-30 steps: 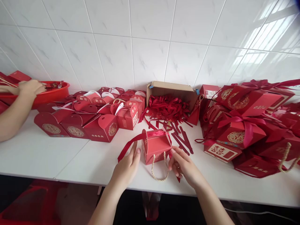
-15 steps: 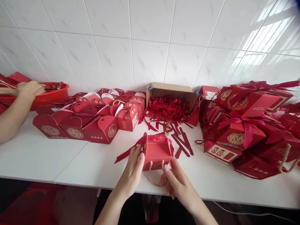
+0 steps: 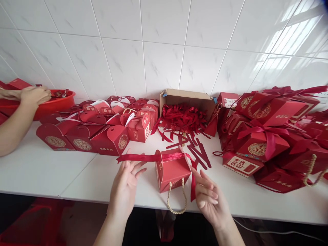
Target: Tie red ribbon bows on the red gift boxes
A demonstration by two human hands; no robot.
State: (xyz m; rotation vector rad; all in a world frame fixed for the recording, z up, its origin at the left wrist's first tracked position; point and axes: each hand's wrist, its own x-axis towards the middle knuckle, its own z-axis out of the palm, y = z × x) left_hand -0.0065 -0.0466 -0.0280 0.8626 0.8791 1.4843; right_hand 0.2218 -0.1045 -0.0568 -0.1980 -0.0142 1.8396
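A red gift box stands on the table in front of me, a gold rope handle hanging from its near side over the table edge. Through its top runs a dark red ribbon, one end stretching left and the other drooping down the right side. My left hand is open to the left of the box, fingers apart, under and beside the ribbon's left end. To the right, my right hand has its index finger stretched toward the box's corner, the other fingers loosely bent. I see nothing gripped in it.
Rows of red gift boxes stand on the left. A cardboard box of ribbons is at the back, loose ribbon strips before it. Ribboned boxes are piled right. Another person's hands are over an orange-red basin.
Both hands have let go of the box and moved apart. The box has turned slightly, its rope handle now hangs free, and the ribbon's left end has swung up and straightened.
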